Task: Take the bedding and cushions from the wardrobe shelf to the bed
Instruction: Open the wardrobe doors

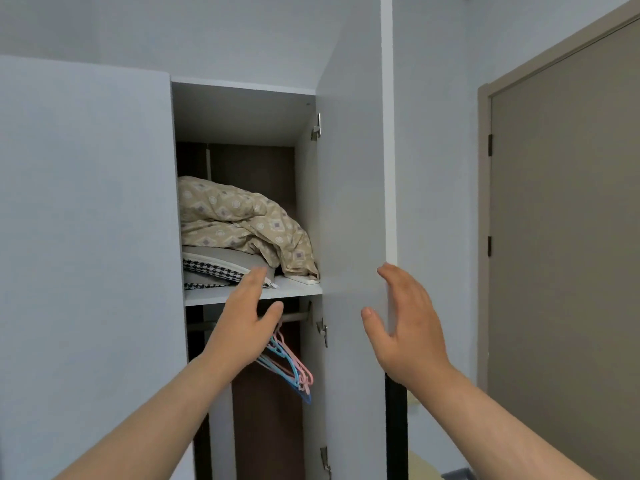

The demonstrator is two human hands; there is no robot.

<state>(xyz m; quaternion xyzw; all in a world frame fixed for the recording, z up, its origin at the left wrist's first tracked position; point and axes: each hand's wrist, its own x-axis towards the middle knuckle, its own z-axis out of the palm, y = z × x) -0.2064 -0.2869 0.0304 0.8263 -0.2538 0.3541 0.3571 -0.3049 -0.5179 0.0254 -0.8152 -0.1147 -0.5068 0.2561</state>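
Beige quilted bedding with a pale diamond print (239, 223) is lying bunched in a heap on the white wardrobe shelf (298, 289), filling most of the open compartment and drooping down at its right end. Under it a grey cushion (239, 259) is sitting flat, and beneath that a black-and-white houndstooth cushion with a white zip edge (211, 270) is poking out towards the front of the shelf.

I am reaching my left hand (247, 320) up to the shelf's front edge, fingers straight and together, thumb spread out to the side, holding nothing. Its fingertips are overlapping the zip edge of the houndstooth cushion; I cannot tell whether they are touching it.

My right hand (405, 327) is hovering at the outer edge of the white wardrobe door (349, 202), which is standing open to the right of the compartment. This hand is wide open, palm facing the door edge, thumb lying in front of the door face, gripping nothing.

Below the shelf, pink and blue plastic hangers (291, 368) are hanging from a metal rail (294, 317). A taupe room door (568, 237) is standing well apart on the right.
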